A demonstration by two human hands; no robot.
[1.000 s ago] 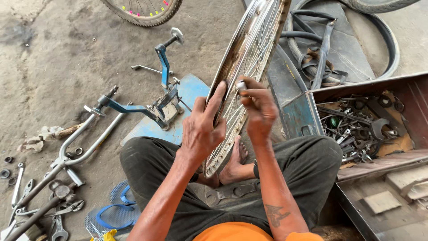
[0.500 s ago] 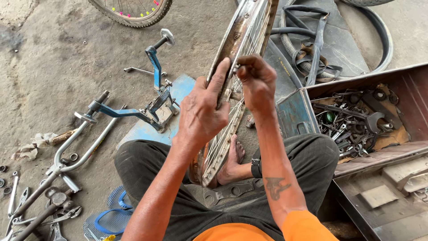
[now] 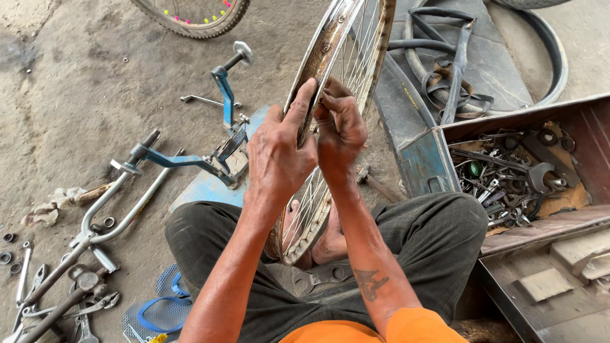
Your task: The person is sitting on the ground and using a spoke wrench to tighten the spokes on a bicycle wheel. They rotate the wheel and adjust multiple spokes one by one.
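Hands [image 3: 279, 152] lower; rim [image 3: 330, 57] upright (edge-on).

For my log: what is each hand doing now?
Left hand: closed on the wheel rim.
Right hand: fingers pinched at the rim; held item cannot be told.

Toolbox [image 3: 508, 171] blocks right — left floor [image 3: 76, 95] open
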